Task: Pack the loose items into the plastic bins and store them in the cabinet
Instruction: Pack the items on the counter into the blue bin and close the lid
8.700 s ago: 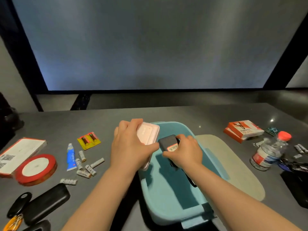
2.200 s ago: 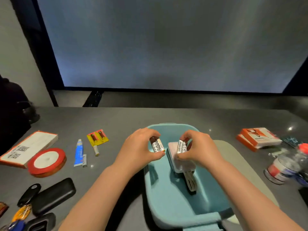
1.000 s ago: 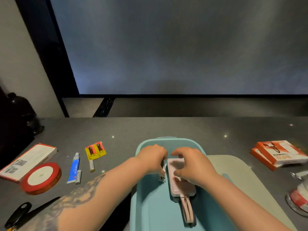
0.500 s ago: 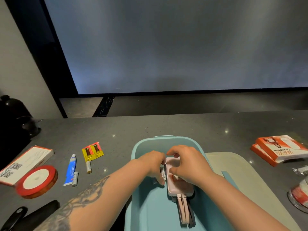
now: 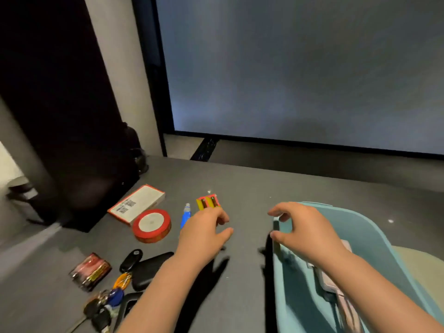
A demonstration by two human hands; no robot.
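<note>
**Both hands empty, reaching for the next small items**

We have our left hand (image 5: 204, 233) out over the grey table (image 5: 252, 188), fingers loosely curled and thumb apart, gripping nothing. It hovers just beside the blue tube (image 5: 186, 215) and the yellow-and-red battery card (image 5: 208, 201), which is why we judge those to be the next things to collect: they lie nearest the bin and are small enough to take in one pinch.

Our right hand (image 5: 304, 230) sits over the near-left rim of the teal bin (image 5: 374, 236), thumb and forefinger parted in an open pinch with nothing between them. We keep it at the rim, likely so it can steady the bin or receive what the left hand brings.

The bin stands on the table at our right. Inside it lies a pink device with a strap (image 5: 336, 284), partly hidden by the right forearm; what else it holds we cannot tell.

Still loose on the table to our left are the red ribbon spool (image 5: 151, 225), the white box with an orange edge (image 5: 137, 203), a wrapped reddish pack (image 5: 90, 271), a black case (image 5: 150, 269) and a bunch of keys (image 5: 108, 300). No cabinet is in view, so storing is well ahead of us.
</note>
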